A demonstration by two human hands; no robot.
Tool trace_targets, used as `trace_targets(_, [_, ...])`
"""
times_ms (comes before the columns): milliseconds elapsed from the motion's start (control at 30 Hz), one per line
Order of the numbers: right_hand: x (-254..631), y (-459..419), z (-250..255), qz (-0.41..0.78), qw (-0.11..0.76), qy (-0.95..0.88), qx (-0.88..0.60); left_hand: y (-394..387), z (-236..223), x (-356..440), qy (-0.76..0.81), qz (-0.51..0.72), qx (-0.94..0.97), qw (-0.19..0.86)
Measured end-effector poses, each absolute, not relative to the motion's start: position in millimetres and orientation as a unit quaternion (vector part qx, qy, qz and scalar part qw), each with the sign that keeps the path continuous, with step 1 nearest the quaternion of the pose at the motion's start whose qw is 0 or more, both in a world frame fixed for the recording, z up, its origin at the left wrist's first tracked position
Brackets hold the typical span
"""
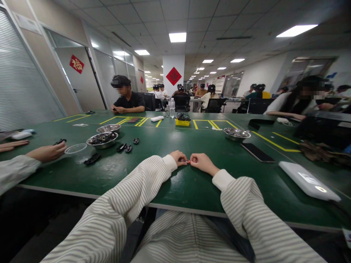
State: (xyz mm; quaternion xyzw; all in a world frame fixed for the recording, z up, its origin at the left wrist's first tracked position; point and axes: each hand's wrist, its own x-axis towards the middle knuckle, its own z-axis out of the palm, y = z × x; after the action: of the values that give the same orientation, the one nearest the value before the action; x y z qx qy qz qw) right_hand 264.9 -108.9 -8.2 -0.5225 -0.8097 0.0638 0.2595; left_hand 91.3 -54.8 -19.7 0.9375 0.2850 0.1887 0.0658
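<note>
My left hand is closed in a pinch just above the green table. My right hand meets it from the other side, thumb and fingers pressed together. Between the fingertips shows a small dark part with an orange-red bit; its exact kind is too small to make out. Both hands grip it, and the fingers cover most of it. Left of my hands lie several small black plastic pieces. Farther left, a metal bowl holds a heap of dark parts.
Another person's hand holds a black piece at the left, beside a clear plastic lid. On the right are a metal bowl, a phone and a white device. A yellow box with black cable stands behind.
</note>
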Motion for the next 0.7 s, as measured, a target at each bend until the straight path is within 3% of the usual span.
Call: trace_targets(700, [256.7, -112.8, -4.6, 0.045, 0.247, -0.795, -0.553, -55.1, -18.1, 92.2, 0.317, 0.171, 0.931, 0.06])
